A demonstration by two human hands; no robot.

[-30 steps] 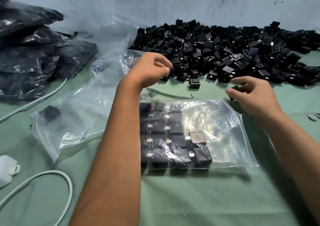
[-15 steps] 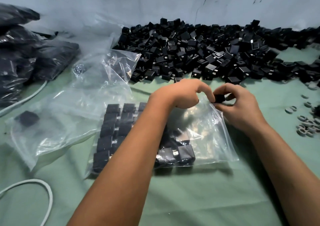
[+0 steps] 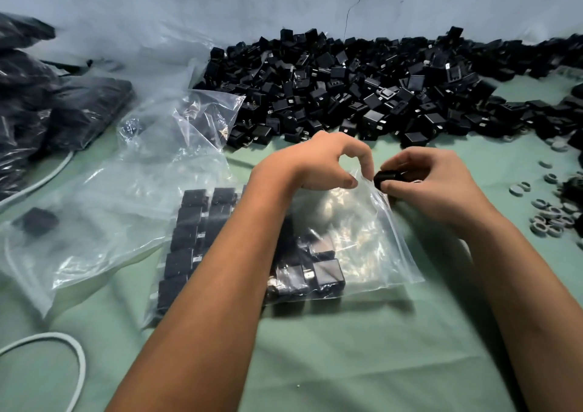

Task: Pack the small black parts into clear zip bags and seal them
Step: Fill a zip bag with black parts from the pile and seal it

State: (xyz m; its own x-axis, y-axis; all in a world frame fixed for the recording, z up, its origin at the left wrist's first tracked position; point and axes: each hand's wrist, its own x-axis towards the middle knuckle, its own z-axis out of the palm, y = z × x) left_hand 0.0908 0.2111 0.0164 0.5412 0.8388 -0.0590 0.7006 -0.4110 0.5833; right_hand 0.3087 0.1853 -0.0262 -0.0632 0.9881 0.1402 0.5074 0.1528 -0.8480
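Stacked dark filled plastic bags [image 3: 47, 112] lie far left; the clear zip bag [image 3: 362, 244] of small black cube parts rests centre; the left hand [image 3: 318, 165] pinches its mouth; the right hand [image 3: 432, 184] grips one small black part [image 3: 389, 178] beside it; a loose black pile [image 3: 362, 87] lies beyond.

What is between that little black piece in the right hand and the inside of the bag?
Nothing visible. The right hand pinches the black part right at the mouth of the clear zip bag, while the left hand pinches the bag's top edge and lifts it open. No loose part lies between.
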